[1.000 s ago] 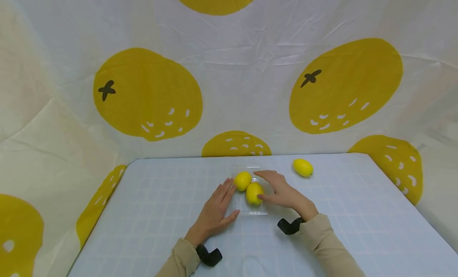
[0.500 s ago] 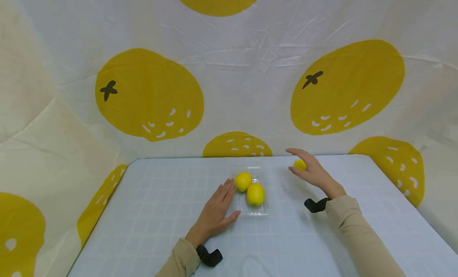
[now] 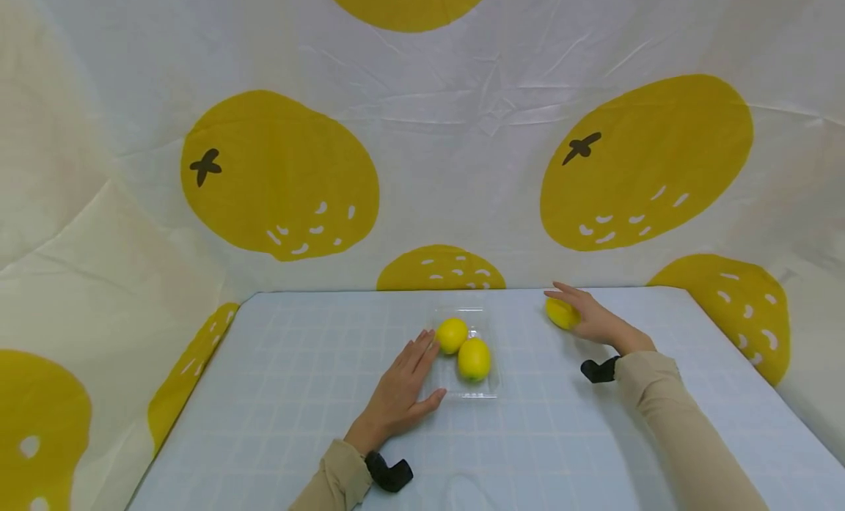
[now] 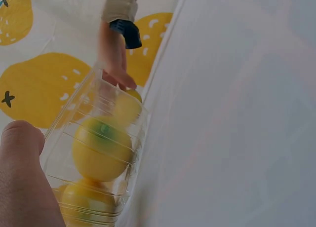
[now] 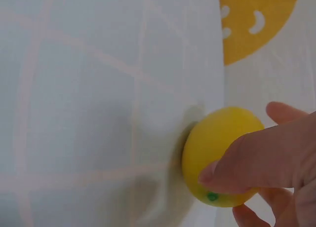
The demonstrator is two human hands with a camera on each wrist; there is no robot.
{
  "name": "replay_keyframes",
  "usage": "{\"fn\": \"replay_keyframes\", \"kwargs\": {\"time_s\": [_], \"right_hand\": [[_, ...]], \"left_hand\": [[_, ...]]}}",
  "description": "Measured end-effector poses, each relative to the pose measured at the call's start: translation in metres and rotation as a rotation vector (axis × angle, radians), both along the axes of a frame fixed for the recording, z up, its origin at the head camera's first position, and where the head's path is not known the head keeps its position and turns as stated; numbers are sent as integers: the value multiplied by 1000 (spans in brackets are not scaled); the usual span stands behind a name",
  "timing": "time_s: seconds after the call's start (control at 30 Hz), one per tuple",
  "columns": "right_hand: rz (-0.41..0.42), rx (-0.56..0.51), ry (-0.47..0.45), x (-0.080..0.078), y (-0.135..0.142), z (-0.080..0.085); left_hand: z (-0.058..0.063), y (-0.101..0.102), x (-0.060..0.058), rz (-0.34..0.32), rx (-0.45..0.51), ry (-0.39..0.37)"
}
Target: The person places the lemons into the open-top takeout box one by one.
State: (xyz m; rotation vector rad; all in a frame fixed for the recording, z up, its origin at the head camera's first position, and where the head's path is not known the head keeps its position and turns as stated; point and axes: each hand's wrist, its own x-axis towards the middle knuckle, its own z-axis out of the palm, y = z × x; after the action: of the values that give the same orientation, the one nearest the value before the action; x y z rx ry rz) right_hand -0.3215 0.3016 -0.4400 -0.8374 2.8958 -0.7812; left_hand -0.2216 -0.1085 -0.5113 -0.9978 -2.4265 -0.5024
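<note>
At the back right of the table, my right hand (image 3: 597, 322) grips a yellow lemon (image 3: 561, 314). In the right wrist view, the thumb lies across this lemon (image 5: 222, 131) near its green stem end, with other fingers behind it. A transparent plastic container (image 3: 472, 396) holds two more lemons, one farther back (image 3: 452, 336) and one nearer lemon (image 3: 474, 359). My left hand (image 3: 396, 395) rests along the container's left side, fingers straight and thumb spread at the near corner. The left wrist view shows the two lemons through the container's ribbed clear wall (image 4: 57, 160).
A pale blue checked cloth (image 3: 297, 379) covers the table. Behind and beside it hangs a white curtain (image 3: 455, 166) printed with large yellow fruits. Each wrist wears a black camera mount, such as the left mount (image 3: 389, 473).
My right hand has left the container's lemons, reached back and right, and closed its fingers on the lone lemon. My left hand has stayed beside the container.
</note>
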Motion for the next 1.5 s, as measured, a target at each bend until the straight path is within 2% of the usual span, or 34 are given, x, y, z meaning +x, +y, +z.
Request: {"fn": "replay_keyframes", "kwargs": {"time_s": [0.17,0.37,0.83,1.07,1.5], "right_hand": [[-36,39,-50,3,2,-4],[-78,67,-38,5,-1,-1],[-215,-14,-33,11,-5,2],[-264,-47,-72,13,-3,-5],[-377,-48,-58,21,-6,-14]], "left_hand": [[1,1,0,-5,9,-5],[1,2,2,3,3,-9],[1,6,8,14,1,-32],[0,9,11,7,10,-16],[-2,10,16,38,-7,-11]]}}
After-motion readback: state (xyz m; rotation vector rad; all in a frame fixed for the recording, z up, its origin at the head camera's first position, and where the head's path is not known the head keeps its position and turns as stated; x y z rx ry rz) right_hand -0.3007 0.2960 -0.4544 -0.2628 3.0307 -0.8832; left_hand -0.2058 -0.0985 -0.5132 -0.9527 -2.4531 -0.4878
